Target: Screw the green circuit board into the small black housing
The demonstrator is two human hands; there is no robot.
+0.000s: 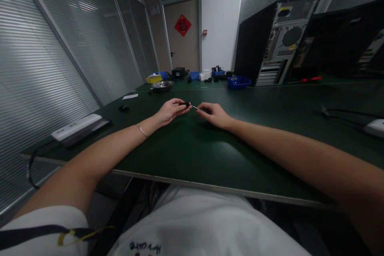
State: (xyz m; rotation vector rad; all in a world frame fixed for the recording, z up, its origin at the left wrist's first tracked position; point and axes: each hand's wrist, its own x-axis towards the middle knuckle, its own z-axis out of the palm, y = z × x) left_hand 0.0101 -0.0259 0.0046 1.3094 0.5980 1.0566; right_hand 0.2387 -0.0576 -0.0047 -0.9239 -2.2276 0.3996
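Above the green tabletop point(192, 148), my two hands nearly meet. Between the fingers of my left hand point(171, 111) is a small black piece point(186, 104), partly covered by the fingertips. My right hand point(213, 115) is closed in a pinch on a thin shiny metal rod point(195, 107). The rod's left end meets or lies right beside the black piece; whether the two are one tool, such as a small screwdriver, I cannot tell. The right fingers hide the rod's other end.
Left are a white power strip point(76, 126) and a small black object point(124, 109). Farther back stand a metal dish point(162, 85), a yellow bin point(154, 79) and a blue bin point(239, 83). A computer tower point(255, 44) and a red-handled tool point(312, 79) are at right.
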